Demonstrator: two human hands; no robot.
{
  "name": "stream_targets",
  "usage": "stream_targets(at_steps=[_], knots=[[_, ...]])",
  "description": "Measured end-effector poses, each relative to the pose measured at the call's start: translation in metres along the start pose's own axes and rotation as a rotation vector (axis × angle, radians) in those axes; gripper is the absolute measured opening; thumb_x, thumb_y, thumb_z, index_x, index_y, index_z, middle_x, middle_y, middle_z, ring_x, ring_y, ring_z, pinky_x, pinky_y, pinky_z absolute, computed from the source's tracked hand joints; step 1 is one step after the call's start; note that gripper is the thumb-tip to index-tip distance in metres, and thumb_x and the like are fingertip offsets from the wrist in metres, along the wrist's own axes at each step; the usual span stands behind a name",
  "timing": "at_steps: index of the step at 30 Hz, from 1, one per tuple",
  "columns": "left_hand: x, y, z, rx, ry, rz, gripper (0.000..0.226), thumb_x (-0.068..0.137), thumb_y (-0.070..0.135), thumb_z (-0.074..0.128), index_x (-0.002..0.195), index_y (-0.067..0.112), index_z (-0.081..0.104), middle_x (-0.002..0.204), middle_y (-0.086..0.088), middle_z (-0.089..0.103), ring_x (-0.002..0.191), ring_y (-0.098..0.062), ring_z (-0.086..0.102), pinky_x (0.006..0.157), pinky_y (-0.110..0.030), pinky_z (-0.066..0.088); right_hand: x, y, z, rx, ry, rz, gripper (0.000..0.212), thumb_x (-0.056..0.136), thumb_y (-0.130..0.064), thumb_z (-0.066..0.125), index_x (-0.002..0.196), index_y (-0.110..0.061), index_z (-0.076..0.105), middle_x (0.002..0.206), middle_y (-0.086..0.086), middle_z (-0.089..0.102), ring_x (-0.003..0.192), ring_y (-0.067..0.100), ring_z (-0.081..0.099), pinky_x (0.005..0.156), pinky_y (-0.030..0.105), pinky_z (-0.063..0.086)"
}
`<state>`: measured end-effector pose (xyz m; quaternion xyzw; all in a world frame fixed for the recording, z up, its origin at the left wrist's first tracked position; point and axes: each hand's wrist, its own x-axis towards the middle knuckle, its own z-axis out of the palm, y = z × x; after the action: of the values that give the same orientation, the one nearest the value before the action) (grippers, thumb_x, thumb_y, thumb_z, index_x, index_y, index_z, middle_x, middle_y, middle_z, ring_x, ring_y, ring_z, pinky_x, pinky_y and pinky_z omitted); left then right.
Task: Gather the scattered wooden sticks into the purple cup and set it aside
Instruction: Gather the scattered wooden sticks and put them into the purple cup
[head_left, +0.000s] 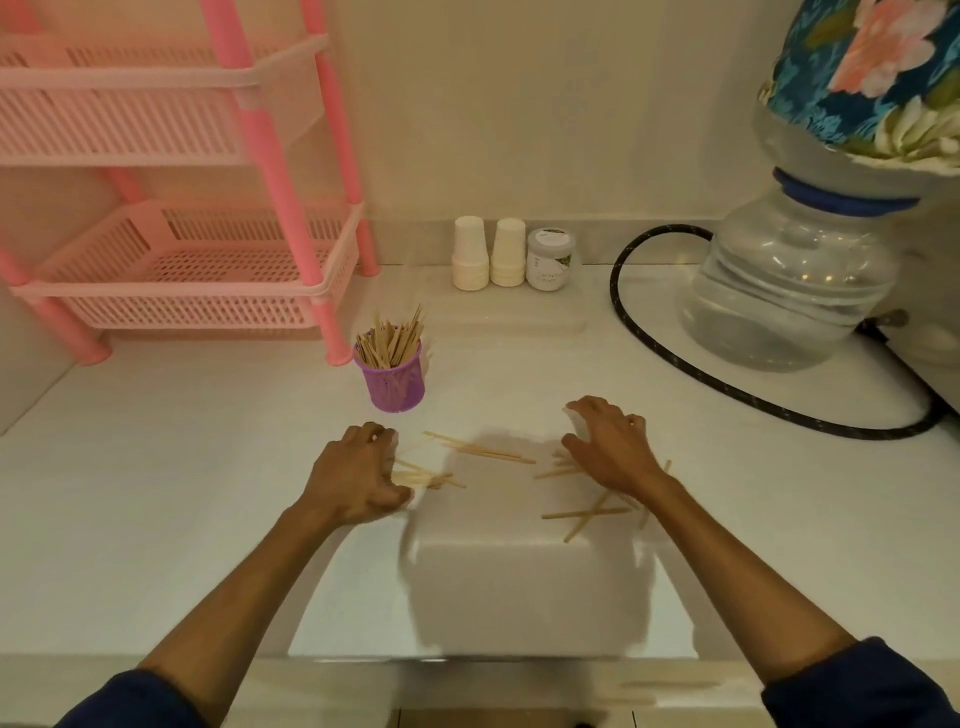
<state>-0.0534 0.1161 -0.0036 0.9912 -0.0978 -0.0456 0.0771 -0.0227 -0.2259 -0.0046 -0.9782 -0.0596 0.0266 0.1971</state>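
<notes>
Two hands reach over the white bench (156, 467), both palm down. The left hand (358, 475) has its fingers curled round a small bunch of wooden sticks (423, 477) lying on the bench, gripping them. The right hand (610, 447) hovers with fingers spread and relaxed over another scatter of sticks (587, 514), holding nothing that can be made out. Between the hands a few more loose sticks (480, 449) lie flat on the bench. Just beyond the left hand stands the purple cup (396, 382), upright and already full of sticks poking out of its top. Behind the cup, on the left, stands a pink rack (208, 270). Against the back wall sit two stacks of paper cups (488, 254) and a small jar (549, 260). At the right a big water bottle (789, 291) rests beside a black hose (675, 364).
</notes>
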Motion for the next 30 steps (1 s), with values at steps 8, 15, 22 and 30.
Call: stream_targets(at_steps=[8,15,22,30], knots=[[-0.01,0.017,0.013,-0.012,0.006,0.143,0.053,0.076,0.051,0.048,0.117,0.02,0.062,0.121,0.0,0.055,0.102,-0.021,0.051,0.077,-0.031,0.041,-0.042,0.02,-0.009,-0.108,-0.135,-0.109,0.051,0.092,-0.034,0.052,0.14,-0.019,0.046,0.138,0.0,0.045,0.123,0.021,0.046,0.098,0.036,0.037],[-0.008,0.034,0.012,-0.115,-0.012,0.221,0.044,0.085,0.03,0.05,0.123,0.012,0.061,0.116,-0.003,0.059,0.101,-0.025,0.056,0.084,-0.037,0.045,-0.054,0.023,-0.014,-0.113,-0.192,-0.185,0.069,0.08,-0.058,0.059,0.142,-0.029,0.046,0.139,-0.011,0.04,0.118,0.014,0.045,0.091,0.026,0.036],[-0.004,0.036,0.009,0.01,-0.024,0.287,0.027,0.089,0.024,0.049,0.108,0.012,0.064,0.112,-0.002,0.057,0.096,-0.025,0.055,0.078,-0.037,0.045,-0.05,0.025,-0.017,-0.151,-0.226,-0.233,0.07,0.078,-0.058,0.065,0.14,-0.029,0.048,0.134,-0.011,0.045,0.113,0.014,0.05,0.086,0.026,0.04],[-0.004,0.034,0.016,0.051,0.077,0.387,0.023,0.096,0.016,0.045,0.099,0.01,0.068,0.095,-0.005,0.061,0.081,-0.025,0.055,0.074,-0.036,0.042,-0.05,0.012,-0.015,-0.079,-0.225,-0.272,0.016,0.092,-0.036,0.063,0.1,-0.024,0.069,0.096,-0.009,0.065,0.084,0.012,0.059,0.077,0.031,0.052]])
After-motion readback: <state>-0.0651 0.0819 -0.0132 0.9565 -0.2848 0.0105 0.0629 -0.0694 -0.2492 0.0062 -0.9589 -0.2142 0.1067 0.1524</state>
